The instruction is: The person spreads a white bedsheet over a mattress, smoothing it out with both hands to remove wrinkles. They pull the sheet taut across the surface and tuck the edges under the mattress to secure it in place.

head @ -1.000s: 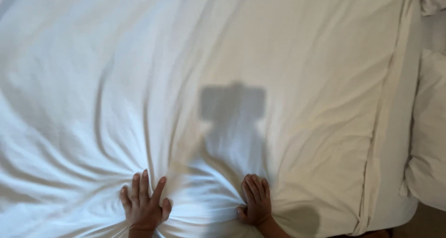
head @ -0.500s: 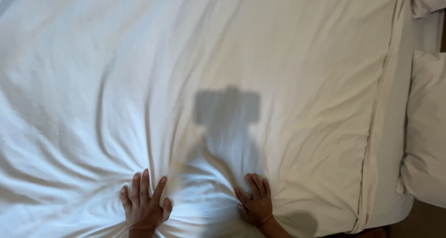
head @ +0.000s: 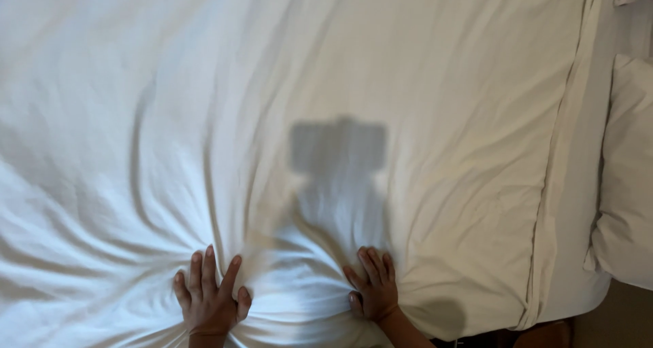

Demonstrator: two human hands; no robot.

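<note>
Both hands have barely shifted: left hand (head: 209, 300) and right hand (head: 373, 290) press flat, fingers spread, on the white sheet (head: 326, 83) near the bed's bottom edge

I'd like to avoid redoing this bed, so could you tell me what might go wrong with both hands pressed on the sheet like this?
1. The left hand and right hand lie flat on the white sheet, and creases fan out from them; pushing on may set those wrinkles deeper.
2. The sheet's hemmed edge lies close to the pillow; dragging the sheet could pull that edge crooked.
</note>
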